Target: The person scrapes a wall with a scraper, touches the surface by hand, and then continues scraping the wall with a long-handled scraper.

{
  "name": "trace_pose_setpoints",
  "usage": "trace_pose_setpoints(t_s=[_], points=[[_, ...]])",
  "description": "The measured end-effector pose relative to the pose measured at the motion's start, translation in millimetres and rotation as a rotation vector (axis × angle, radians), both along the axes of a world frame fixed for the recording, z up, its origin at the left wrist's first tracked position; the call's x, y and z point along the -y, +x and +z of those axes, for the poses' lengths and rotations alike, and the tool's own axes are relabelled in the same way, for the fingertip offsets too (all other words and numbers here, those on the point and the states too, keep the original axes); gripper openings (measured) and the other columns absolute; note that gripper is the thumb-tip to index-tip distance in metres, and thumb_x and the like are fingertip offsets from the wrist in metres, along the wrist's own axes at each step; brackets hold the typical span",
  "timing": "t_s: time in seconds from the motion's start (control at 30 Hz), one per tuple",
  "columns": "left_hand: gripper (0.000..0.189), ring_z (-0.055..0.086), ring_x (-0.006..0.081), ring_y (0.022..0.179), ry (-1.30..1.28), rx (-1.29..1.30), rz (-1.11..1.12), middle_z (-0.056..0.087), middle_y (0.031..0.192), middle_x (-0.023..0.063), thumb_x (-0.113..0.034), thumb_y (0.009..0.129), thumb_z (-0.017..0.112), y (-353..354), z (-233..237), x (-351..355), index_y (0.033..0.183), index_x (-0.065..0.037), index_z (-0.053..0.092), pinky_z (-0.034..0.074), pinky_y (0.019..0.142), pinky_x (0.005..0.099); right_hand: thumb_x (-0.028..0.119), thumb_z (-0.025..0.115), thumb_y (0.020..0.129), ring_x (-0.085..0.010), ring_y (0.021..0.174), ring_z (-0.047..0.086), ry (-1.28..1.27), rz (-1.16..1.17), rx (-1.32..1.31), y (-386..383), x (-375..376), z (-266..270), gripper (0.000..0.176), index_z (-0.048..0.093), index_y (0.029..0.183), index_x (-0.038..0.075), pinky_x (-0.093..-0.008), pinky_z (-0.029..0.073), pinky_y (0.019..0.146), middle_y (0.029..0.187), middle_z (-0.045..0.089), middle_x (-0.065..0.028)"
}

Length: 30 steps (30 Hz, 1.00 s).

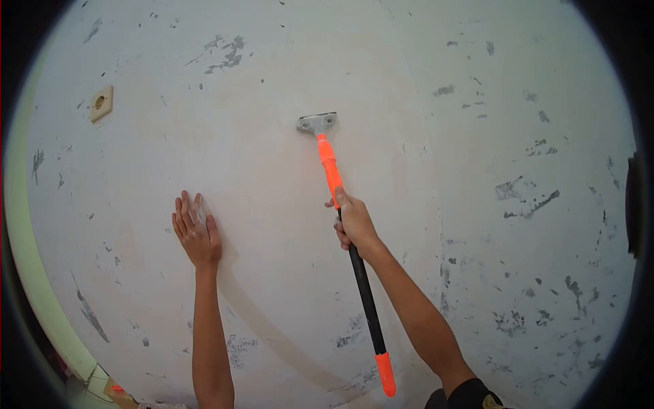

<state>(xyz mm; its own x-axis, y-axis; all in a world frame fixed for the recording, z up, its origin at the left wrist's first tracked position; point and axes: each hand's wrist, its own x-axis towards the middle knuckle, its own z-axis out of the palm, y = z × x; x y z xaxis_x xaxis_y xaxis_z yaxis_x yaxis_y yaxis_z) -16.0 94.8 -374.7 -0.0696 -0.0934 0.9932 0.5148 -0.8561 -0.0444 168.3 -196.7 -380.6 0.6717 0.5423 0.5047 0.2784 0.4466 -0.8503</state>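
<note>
A long-handled scraper [366,300] with a grey metal head and an orange and black handle lies against the pale, patchy wall [272,88]. My right hand [354,221] is closed around the handle, where the upper orange part meets the black shaft. The scraper's head [317,123] touches or nearly touches the wall above that hand. To the left, my left hand [196,232] rests on the wall with its fingers stretched upward and holds nothing; white dust marks its back.
A cream wall socket [102,103] is at the upper left. Grey patches mark the wall on both sides. A pale green strip [41,293] runs along the left edge. A dark object [634,204] stands at the far right edge.
</note>
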Motion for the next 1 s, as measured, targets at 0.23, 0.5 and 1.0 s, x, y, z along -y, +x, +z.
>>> trace_pose_setpoints(t_s=[0.23, 0.5, 1.0], points=[[0.050, 0.027, 0.0293, 0.154, 0.009, 0.000, 0.007, 0.038, 0.163, 0.0078, -0.023, 0.101, 0.046, 1, 0, -2, 0.148, -0.008, 0.054, 0.017, 0.126, 0.0495, 0.050, 0.033, 0.111, -0.0069, 0.035, 0.028, -0.052, -0.004, -0.035, -5, 3, -24, 0.049, 0.055, 0.108, 0.006, -0.0286, 0.030, 0.034, 0.056, 0.031, 0.0057], [0.050, 0.027, 0.0289, 0.154, 0.007, 0.002, 0.033, 0.038, 0.164, 0.0079, -0.022, 0.101, 0.046, 2, 1, -2, 0.148, -0.008, 0.053, 0.016, 0.127, 0.0492, 0.051, 0.033, 0.111, -0.0068, 0.036, 0.026, -0.053, -0.066, -0.008, -9, -5, -39, 0.050, 0.054, 0.107, 0.006, -0.0277, 0.029, 0.035, 0.056, 0.029, 0.0062], [0.050, 0.026, 0.0280, 0.155, -0.001, -0.001, 0.038, 0.036, 0.164, 0.0065, -0.020, 0.099, 0.050, 1, 2, 0, 0.148, -0.009, 0.054, 0.016, 0.127, 0.0481, 0.051, 0.033, 0.111, -0.0088, 0.035, 0.034, -0.025, -0.034, -0.031, -6, -10, -16, 0.057, 0.057, 0.110, 0.000, -0.0296, 0.033, 0.033, 0.056, 0.038, 0.0021]])
